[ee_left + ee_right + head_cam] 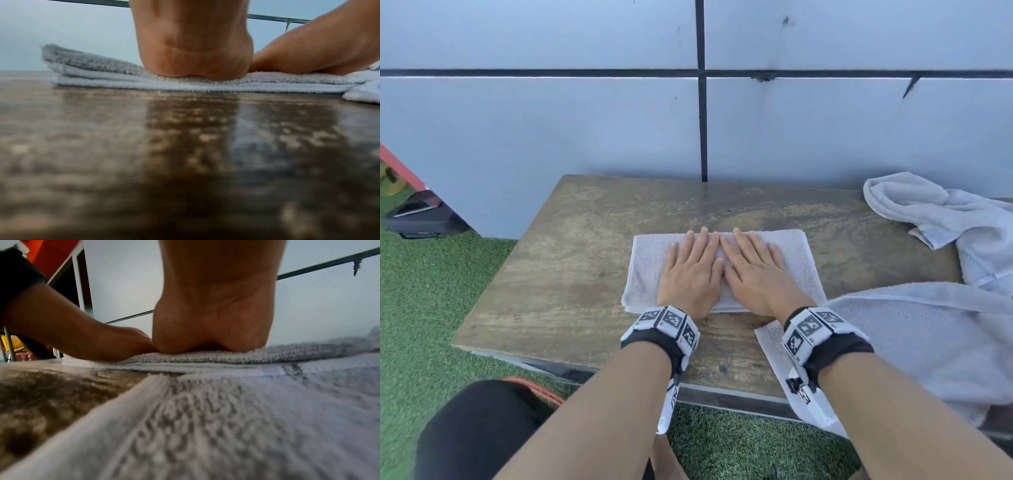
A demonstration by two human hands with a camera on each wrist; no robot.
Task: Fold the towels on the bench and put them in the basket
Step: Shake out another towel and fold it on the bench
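A folded white towel (647,267) lies in the middle of the wooden bench (558,274). My left hand (693,263) and right hand (751,263) lie flat on it side by side, fingers straight, pressing it down. In the left wrist view the heel of the left hand (193,53) sits on the layered towel (92,73). The right wrist view has the heel of the right hand (213,318) on the same towel (287,353), the left hand (78,331) beside it. No basket can be made out for certain.
Unfolded white towels lie at the right: one spread over the bench's front edge (928,342), another crumpled at the back right (935,212). A grey panelled wall (585,120) stands behind the bench. Green artificial turf (424,301) lies left and below. A red-rimmed object (537,390) peeks out by my knee.
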